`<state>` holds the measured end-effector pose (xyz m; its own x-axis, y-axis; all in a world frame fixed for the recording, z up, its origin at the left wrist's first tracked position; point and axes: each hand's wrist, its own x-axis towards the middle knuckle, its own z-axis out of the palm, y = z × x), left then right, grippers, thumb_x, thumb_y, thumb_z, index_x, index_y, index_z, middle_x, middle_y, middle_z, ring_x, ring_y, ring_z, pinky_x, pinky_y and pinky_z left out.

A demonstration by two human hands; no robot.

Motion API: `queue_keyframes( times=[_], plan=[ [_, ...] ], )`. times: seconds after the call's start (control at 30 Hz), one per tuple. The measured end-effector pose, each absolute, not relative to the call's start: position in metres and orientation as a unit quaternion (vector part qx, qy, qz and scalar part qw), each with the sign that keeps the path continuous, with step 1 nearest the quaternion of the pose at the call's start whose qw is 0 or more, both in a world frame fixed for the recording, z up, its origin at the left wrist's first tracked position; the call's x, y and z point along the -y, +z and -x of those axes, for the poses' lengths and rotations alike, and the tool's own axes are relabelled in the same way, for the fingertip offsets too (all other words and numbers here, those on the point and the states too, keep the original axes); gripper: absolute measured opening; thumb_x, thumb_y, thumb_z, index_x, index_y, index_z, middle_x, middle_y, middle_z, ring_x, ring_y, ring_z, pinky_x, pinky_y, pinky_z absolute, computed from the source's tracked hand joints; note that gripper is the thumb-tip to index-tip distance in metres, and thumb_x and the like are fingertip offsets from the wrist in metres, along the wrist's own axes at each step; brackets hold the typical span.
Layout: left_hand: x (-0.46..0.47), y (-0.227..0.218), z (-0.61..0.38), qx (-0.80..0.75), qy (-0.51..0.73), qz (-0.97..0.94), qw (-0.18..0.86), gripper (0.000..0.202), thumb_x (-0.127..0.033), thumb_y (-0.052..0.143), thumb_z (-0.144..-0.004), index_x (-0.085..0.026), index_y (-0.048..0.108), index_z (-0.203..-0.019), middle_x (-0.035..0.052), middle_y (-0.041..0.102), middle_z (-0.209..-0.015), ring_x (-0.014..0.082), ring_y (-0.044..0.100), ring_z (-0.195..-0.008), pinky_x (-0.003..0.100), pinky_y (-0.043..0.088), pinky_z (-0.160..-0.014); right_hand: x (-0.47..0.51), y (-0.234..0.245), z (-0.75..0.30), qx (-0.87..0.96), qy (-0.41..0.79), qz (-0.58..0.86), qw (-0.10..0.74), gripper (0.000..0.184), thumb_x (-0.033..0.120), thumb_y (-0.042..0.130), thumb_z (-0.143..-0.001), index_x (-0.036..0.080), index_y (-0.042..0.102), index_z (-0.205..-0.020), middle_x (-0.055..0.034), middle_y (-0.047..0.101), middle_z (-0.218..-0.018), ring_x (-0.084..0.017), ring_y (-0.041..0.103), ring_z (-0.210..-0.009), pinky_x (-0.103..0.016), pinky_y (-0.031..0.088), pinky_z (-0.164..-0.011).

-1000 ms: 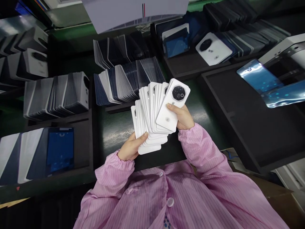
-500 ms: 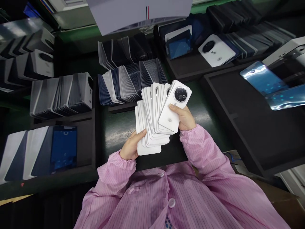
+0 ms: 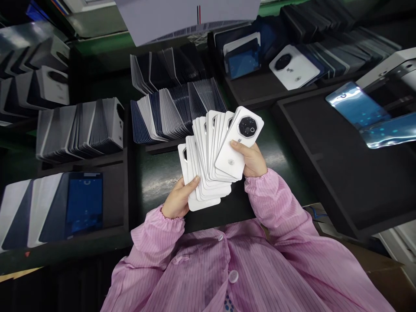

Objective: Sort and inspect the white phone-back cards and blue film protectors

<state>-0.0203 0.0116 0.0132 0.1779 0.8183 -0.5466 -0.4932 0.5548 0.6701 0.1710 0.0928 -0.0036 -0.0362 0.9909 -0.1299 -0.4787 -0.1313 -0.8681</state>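
Observation:
Between my two hands spreads a fan of white phone back covers (image 3: 208,160), overlapping one another and tilted. The front cover (image 3: 239,141) at the right end shows a dark octagonal camera ring. My right hand (image 3: 253,158) is closed on that end, thumb across the front cover's face. At the lower left end, my left hand (image 3: 179,197) grips the fan with its thumb on top, and the fingers of both hands are mostly hidden behind it. Just beyond the fan stands a row of dark blue and white covers (image 3: 177,112) on edge.
More covers stand in rows at the left (image 3: 81,130) and far right (image 3: 344,54). A black tray (image 3: 338,173) on the right carries shiny blue film pieces (image 3: 360,104). A blue-filmed panel (image 3: 85,201) leans at lower left. A white barcoded sheet (image 3: 191,19) hangs at the back.
The leftmost cover has slid out further left, baring part of its camera ring. Both hands keep hold of the fan. The view has shifted slightly.

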Motion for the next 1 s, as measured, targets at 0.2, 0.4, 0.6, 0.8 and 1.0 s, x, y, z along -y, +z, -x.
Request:
queue_keyframes(
  times=[0.2, 0.4, 0.6, 0.8, 1.0],
  plan=[
    [-0.0108, 0.012, 0.0191, -0.473, 0.429, -0.177, 0.749, 0.05, -0.045, 0.081, -0.064, -0.013, 0.071, -0.102, 0.0144, 0.074, -0.105, 0.0338, 0.063, -0.114, 0.044, 0.049, -0.102, -0.0904, -0.0038, -0.1678, 0.334, 0.642, 0.385, 0.572, 0.05, 0.034, 0.081, -0.067, 0.024, 0.063, -0.112, -0.0031, 0.07, -0.117, -0.029, 0.062, -0.114, -0.047, 0.051, -0.1],
    [-0.0072, 0.0077, 0.0212, -0.479, 0.413, -0.207, 0.746, 0.05, -0.049, 0.079, -0.065, -0.013, 0.072, -0.099, 0.0138, 0.075, -0.101, 0.0328, 0.065, -0.11, 0.043, 0.051, -0.098, -0.0918, -0.0071, -0.1695, 0.318, 0.652, 0.381, 0.573, 0.046, 0.034, 0.082, -0.065, 0.022, 0.065, -0.107, -0.0034, 0.071, -0.112, -0.03, 0.064, -0.111, -0.048, 0.051, -0.1],
    [-0.0048, 0.0063, 0.0223, -0.47, 0.406, -0.227, 0.75, 0.054, -0.05, 0.081, -0.062, -0.014, 0.071, -0.101, 0.0135, 0.076, -0.1, 0.033, 0.066, -0.108, 0.043, 0.052, -0.095, -0.0924, -0.0075, -0.171, 0.312, 0.649, 0.38, 0.58, 0.052, 0.035, 0.083, -0.064, 0.024, 0.063, -0.111, -0.0024, 0.072, -0.109, -0.03, 0.065, -0.109, -0.048, 0.052, -0.099],
    [-0.0047, 0.0075, 0.0223, -0.47, 0.401, -0.23, 0.752, 0.059, -0.05, 0.081, -0.062, -0.015, 0.07, -0.107, 0.0131, 0.075, -0.101, 0.0327, 0.066, -0.108, 0.043, 0.052, -0.094, -0.0921, -0.0082, -0.1704, 0.32, 0.644, 0.384, 0.579, 0.053, 0.036, 0.082, -0.065, 0.025, 0.063, -0.114, -0.0025, 0.072, -0.111, -0.029, 0.065, -0.109, -0.048, 0.051, -0.1],
    [-0.0036, 0.0071, 0.0228, -0.451, 0.388, -0.243, 0.767, 0.06, -0.042, 0.083, -0.062, -0.015, 0.067, -0.113, 0.0141, 0.074, -0.106, 0.0346, 0.065, -0.109, 0.044, 0.052, -0.094, -0.0887, -0.003, -0.1697, 0.334, 0.639, 0.38, 0.58, 0.05, 0.036, 0.082, -0.066, 0.025, 0.064, -0.112, -0.0023, 0.071, -0.112, -0.028, 0.064, -0.11, -0.046, 0.052, -0.098]
  ],
)
